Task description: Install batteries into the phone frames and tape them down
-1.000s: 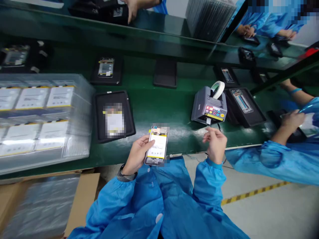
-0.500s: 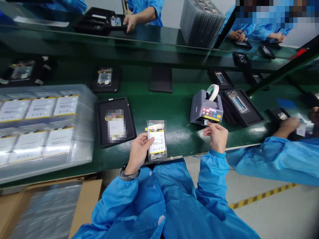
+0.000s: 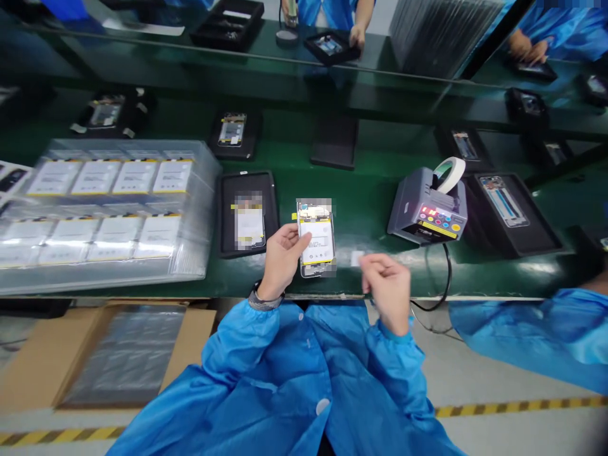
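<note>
My left hand (image 3: pixel 281 261) grips an open phone body (image 3: pixel 316 239) with a white, yellow-edged battery showing, held upright over the front of the green conveyor belt (image 3: pixel 361 202). My right hand (image 3: pixel 387 291) is pinched on a small piece of white tape (image 3: pixel 356 258), a short way right of the phone. The grey tape dispenser (image 3: pixel 427 212) with a white roll stands farther right on the belt. A black tray (image 3: pixel 247 212) holding another phone lies just left of the held phone.
A stack of clear trays of batteries (image 3: pixel 102 209) fills the left of the belt. More black trays (image 3: pixel 510 212) lie right and behind. A cardboard box (image 3: pixel 114 354) sits below left. Another person's blue sleeve (image 3: pixel 532 335) reaches in at right; other people's hands work at the far side.
My right hand has pulled a piece of tape from the dispenser and moved left, toward the phone. The phone in my left hand sits a little higher. The view has shifted left.
</note>
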A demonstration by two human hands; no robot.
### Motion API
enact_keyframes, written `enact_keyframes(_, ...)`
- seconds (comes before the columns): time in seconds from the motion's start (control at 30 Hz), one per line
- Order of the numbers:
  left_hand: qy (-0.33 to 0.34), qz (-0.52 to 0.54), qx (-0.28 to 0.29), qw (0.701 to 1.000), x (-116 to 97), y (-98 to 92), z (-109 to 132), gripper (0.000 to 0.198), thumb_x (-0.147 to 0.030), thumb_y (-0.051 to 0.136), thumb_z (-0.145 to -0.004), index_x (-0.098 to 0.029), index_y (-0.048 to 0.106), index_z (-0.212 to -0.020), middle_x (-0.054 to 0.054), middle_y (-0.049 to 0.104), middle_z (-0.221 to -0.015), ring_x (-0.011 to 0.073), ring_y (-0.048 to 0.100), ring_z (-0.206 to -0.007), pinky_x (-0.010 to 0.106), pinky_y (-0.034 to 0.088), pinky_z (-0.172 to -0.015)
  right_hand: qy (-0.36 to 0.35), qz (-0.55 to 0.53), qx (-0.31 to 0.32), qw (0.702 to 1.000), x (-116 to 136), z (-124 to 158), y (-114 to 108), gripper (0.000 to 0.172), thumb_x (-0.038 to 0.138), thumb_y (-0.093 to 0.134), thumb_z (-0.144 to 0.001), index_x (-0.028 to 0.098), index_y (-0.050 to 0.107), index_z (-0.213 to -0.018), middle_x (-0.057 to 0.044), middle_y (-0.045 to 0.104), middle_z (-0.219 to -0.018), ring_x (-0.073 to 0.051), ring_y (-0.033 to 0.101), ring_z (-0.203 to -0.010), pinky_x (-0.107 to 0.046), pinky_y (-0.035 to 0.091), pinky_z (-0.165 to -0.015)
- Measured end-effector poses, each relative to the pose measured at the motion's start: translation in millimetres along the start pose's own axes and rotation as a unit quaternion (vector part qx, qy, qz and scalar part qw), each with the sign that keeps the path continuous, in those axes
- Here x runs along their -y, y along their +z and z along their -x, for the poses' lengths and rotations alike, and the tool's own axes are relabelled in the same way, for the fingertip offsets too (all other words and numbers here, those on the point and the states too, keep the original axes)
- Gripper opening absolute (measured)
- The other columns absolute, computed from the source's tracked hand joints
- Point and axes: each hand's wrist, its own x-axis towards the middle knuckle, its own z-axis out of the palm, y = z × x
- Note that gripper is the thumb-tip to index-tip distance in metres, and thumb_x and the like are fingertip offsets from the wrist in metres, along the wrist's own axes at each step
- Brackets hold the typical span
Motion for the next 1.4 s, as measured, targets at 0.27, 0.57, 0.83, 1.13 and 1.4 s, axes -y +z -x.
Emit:
enact_keyframes(0.27,0.043,0.002,-0.001,0.999,-8.3,5.6,3.3,0.034,-0.033,0.085,-0.077,-0.015,0.068,-0.1,0.009,0.075,-0.102,0.0232,0.072,-0.096,0.034,0.056,-0.089,-0.024,0.006,0.048,0.999,-1.4,19.1,57.2,0.027,0.043,0.078,-0.081,0.017,0.07,-0.079,0.004,0.055,-0.051,-0.01,0.045,-0.047,-0.024,0.037,-0.05)
enact_keyframes(0.57,0.043,-0.017,-0.008,0.999,-10.0,4.3,5.3,0.038,-0.038,0.085,-0.076,-0.016,0.066,-0.099,0.01,0.075,-0.104,0.0253,0.071,-0.101,0.036,0.056,-0.091,-0.047,0.043,0.041,0.997,-10.7,17.0,61.6,0.029,0.046,0.076,-0.082,0.019,0.067,-0.078,0.005,0.053,-0.051,-0.012,0.046,-0.047,-0.025,0.039,-0.052)
enact_keyframes(0.83,0.02,0.002,0.007,1.0,-6.0,2.4,5.3,0.039,-0.038,0.086,-0.074,-0.015,0.067,-0.099,0.01,0.075,-0.102,0.0249,0.071,-0.099,0.036,0.056,-0.091,-0.052,0.061,0.086,0.993,-11.6,0.2,46.3,0.052,0.038,0.087,-0.069,0.022,0.058,-0.11,0.004,0.062,-0.077,-0.012,0.055,-0.061,-0.021,0.043,-0.05)
enact_keyframes(1.13,-0.034,-0.071,0.146,0.986,-19.0,-2.4,11.4,0.055,-0.032,0.079,-0.082,-0.017,0.06,-0.132,0.01,0.074,-0.106,0.0221,0.072,-0.091,0.03,0.06,-0.078,0.024,-0.108,0.108,0.988,-18.9,-3.7,67.5,0.046,0.057,0.076,-0.082,0.019,0.061,-0.105,-0.002,0.072,-0.077,-0.015,0.062,-0.054,-0.023,0.049,-0.041)
enact_keyframes(1.4,-0.042,-0.144,0.226,0.962,-39.2,11.9,-49.4,0.049,-0.027,0.079,-0.076,-0.014,0.065,-0.121,0.007,0.074,-0.078,0.0158,0.064,-0.053,0.02,0.047,-0.042,-0.014,-0.164,0.099,0.981,-22.4,-46.9,79.5,0.057,0.059,0.075,-0.081,0.019,0.055,-0.116,-0.001,0.072,-0.079,-0.011,0.057,-0.048,-0.022,0.046,-0.041)
